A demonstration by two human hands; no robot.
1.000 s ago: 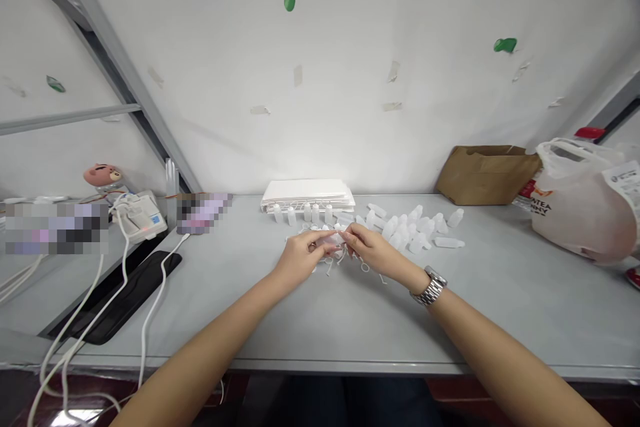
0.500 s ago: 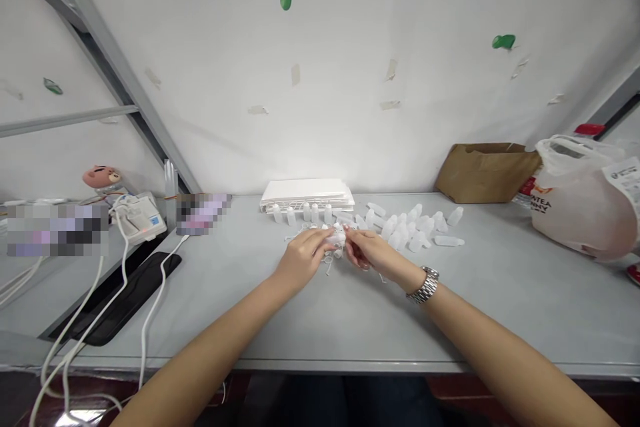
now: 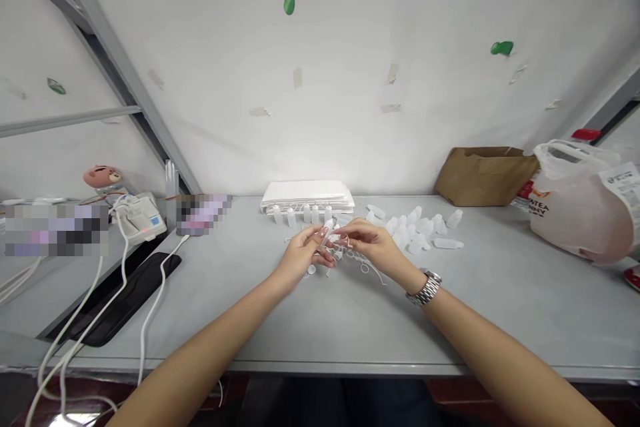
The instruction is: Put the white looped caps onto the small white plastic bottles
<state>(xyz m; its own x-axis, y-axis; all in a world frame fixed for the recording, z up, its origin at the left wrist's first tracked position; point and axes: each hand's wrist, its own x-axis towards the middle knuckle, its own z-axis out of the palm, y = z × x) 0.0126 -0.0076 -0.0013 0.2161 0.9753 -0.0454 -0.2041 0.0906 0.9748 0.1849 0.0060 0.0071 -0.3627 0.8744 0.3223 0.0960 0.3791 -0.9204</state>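
Note:
My left hand [image 3: 303,255] and my right hand [image 3: 373,245] meet above the grey table [image 3: 350,313]. The left hand's fingers pinch a small translucent bottle [image 3: 327,233], tilted. The right hand's fingertips are closed on a small clear ring-shaped piece [image 3: 341,238] held against the bottle's end. Below the hands lie several small white rings and caps [image 3: 360,265]. A heap of the same little bottles [image 3: 417,227] lies just right of the hands. A short row of upright bottles [image 3: 300,215] stands behind them.
A stack of white trays [image 3: 306,193] sits against the wall. A brown paper bag [image 3: 483,175] and a white plastic bag [image 3: 580,203] stand at the right. At the left are a black phone [image 3: 125,293], white cables [image 3: 100,320] and a charger [image 3: 140,217].
Both hands rose slightly off the table. The bottle now stands tilted between the fingertips, and the right hand has brought a ring piece to its end.

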